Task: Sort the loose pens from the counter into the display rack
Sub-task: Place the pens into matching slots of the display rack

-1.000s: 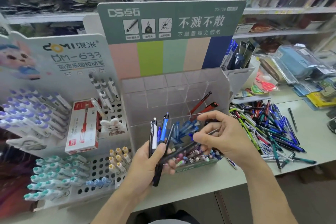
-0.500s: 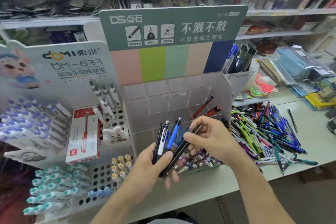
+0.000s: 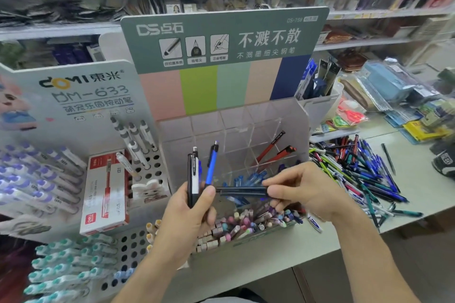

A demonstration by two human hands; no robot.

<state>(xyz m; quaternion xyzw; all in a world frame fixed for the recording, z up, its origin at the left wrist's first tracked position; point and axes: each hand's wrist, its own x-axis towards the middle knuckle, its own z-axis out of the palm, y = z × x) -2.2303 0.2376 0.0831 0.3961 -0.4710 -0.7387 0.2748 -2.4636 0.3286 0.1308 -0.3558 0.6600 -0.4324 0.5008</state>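
The left hand [image 3: 187, 206] is gripping a few upright pens [image 3: 200, 174] before the clear display rack [image 3: 293, 115]. The right hand [image 3: 305, 189] is pinching a dark pen [image 3: 241, 190] level, seemingly over the rack's front compartments. Loose pens [image 3: 357, 170] are lying heaped on the counter [image 3: 423, 179].

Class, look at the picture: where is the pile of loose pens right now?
In the head view, the pile of loose pens lies on the counter, right of the clear rack and just beyond the right hand.

Head-worn view, forward-down, close over hands [image 3: 246, 204], edges perhaps blurred.
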